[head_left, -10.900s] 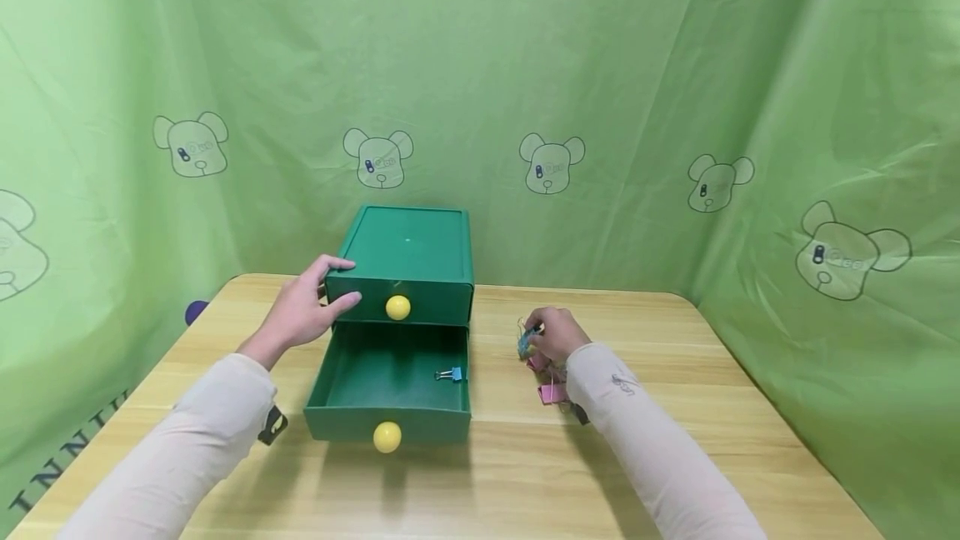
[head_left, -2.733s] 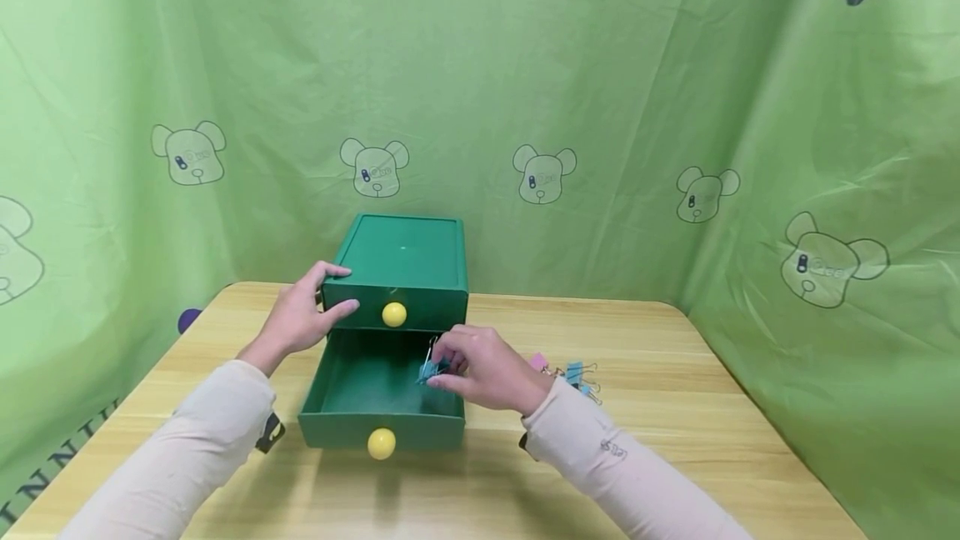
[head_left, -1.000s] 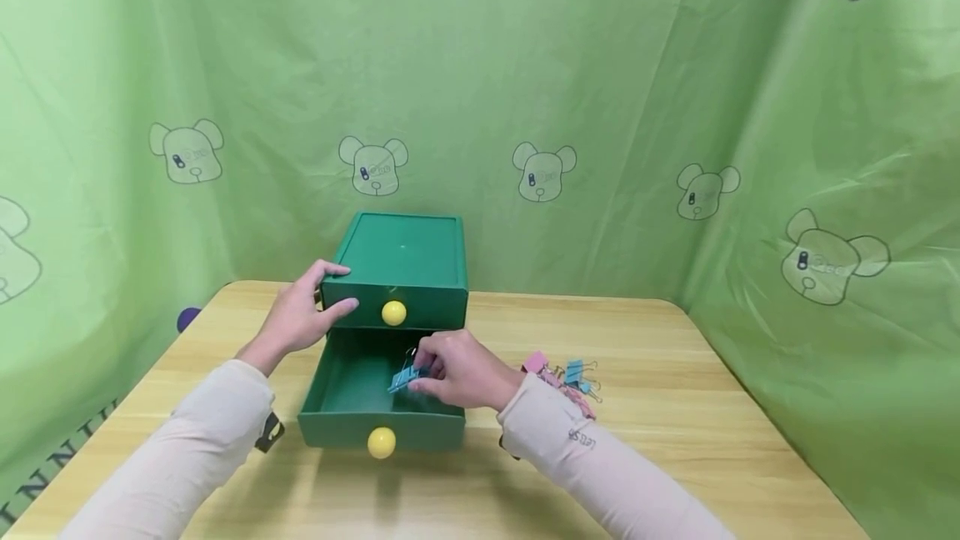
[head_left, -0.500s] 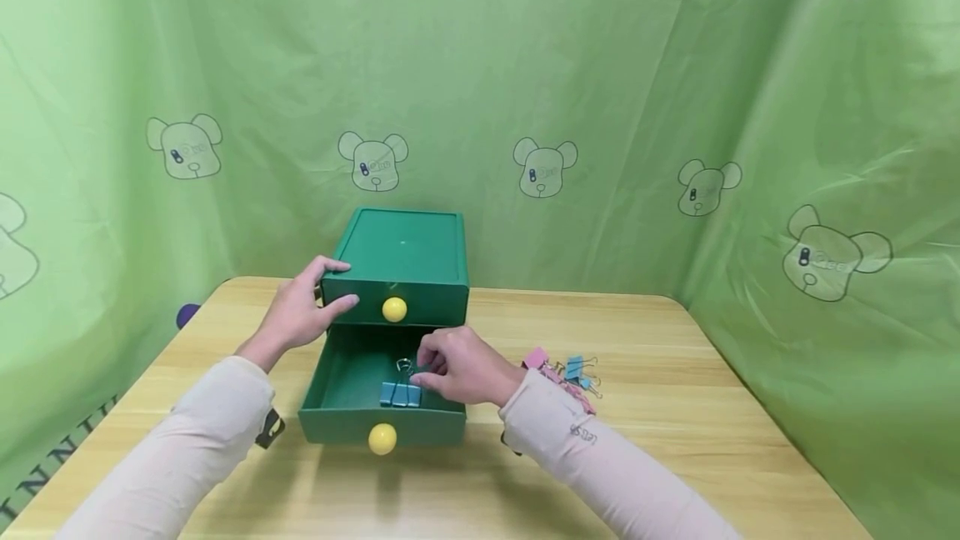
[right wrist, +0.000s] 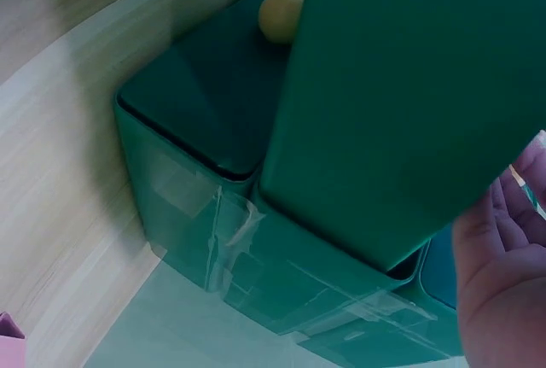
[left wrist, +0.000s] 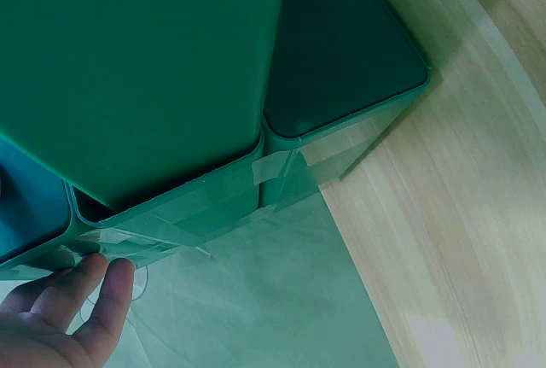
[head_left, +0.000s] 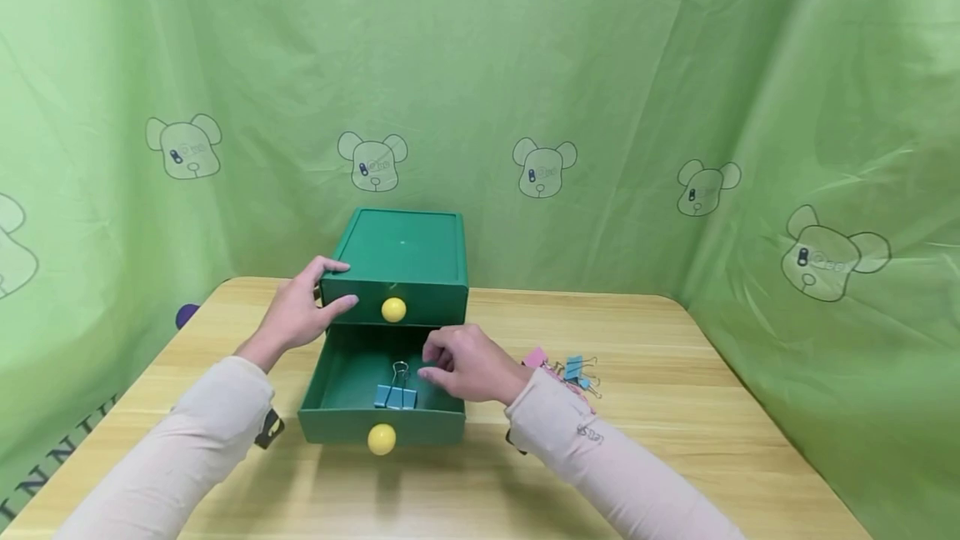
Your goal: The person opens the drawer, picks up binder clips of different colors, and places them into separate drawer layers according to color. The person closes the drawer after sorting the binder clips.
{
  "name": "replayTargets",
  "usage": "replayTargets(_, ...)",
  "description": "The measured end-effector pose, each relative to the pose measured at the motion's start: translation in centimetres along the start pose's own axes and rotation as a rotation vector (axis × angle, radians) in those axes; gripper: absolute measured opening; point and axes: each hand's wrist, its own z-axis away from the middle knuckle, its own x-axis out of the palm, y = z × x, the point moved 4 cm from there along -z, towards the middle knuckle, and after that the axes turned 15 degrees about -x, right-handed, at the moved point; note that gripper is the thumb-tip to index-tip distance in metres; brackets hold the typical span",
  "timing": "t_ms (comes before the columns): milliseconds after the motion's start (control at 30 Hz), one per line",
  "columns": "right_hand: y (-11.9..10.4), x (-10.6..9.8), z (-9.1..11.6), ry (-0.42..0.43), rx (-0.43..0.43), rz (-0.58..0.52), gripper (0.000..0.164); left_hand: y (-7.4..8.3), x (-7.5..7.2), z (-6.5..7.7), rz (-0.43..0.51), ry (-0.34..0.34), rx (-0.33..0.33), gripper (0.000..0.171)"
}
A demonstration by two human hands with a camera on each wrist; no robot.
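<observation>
A green desktop drawer cabinet (head_left: 405,248) stands on the table with its lower drawer (head_left: 330,426) pulled out. Inside, near the drawer's front wall, sits a blue binder clip (head_left: 396,397) with its wire handles pointing up. My right hand (head_left: 472,365) hovers over the drawer's right side, fingers loosely bent, thumb and forefinger apart from the clip with nothing between them. It hides the drawer's right part. My left hand (head_left: 296,307) rests on the cabinet's upper left front corner, forefinger on the top, thumb against the upper drawer's front. In the left wrist view its fingers (left wrist: 111,300) touch the cabinet's side.
Right of the cabinet lies a small heap with a pink binder clip (head_left: 535,357) and a blue clip (head_left: 574,367), partly behind my right sleeve. Yellow ball knobs (head_left: 393,310) stick out from the drawer fronts. A green printed curtain (head_left: 465,65) surrounds the wooden table (head_left: 637,332).
Over the last second my right hand let go of the blue binder clip in the lower drawer and drew slightly right. Earlier it took clips from the heap. My left hand stayed put.
</observation>
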Motion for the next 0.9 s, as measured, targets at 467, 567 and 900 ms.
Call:
replayTargets(467, 0.1, -1.1, 0.5, 0.078, -0.034, -0.006, 0.012, 0.1, -0.1, 0.1, 0.006, -0.004, 0.0, 0.051)
replayTargets(567, 0.2, -1.5, 0.7, 0.087, -0.013, -0.013, 0.013, 0.1, 0.0, 0.2, 0.005, -0.007, 0.001, 0.051)
replayTargets(900, 0.8, -2.3, 1.6, 0.129, 0.024, -0.024, 0.009, 0.2, 0.0, 0.2, 0.004, -0.009, 0.001, 0.051)
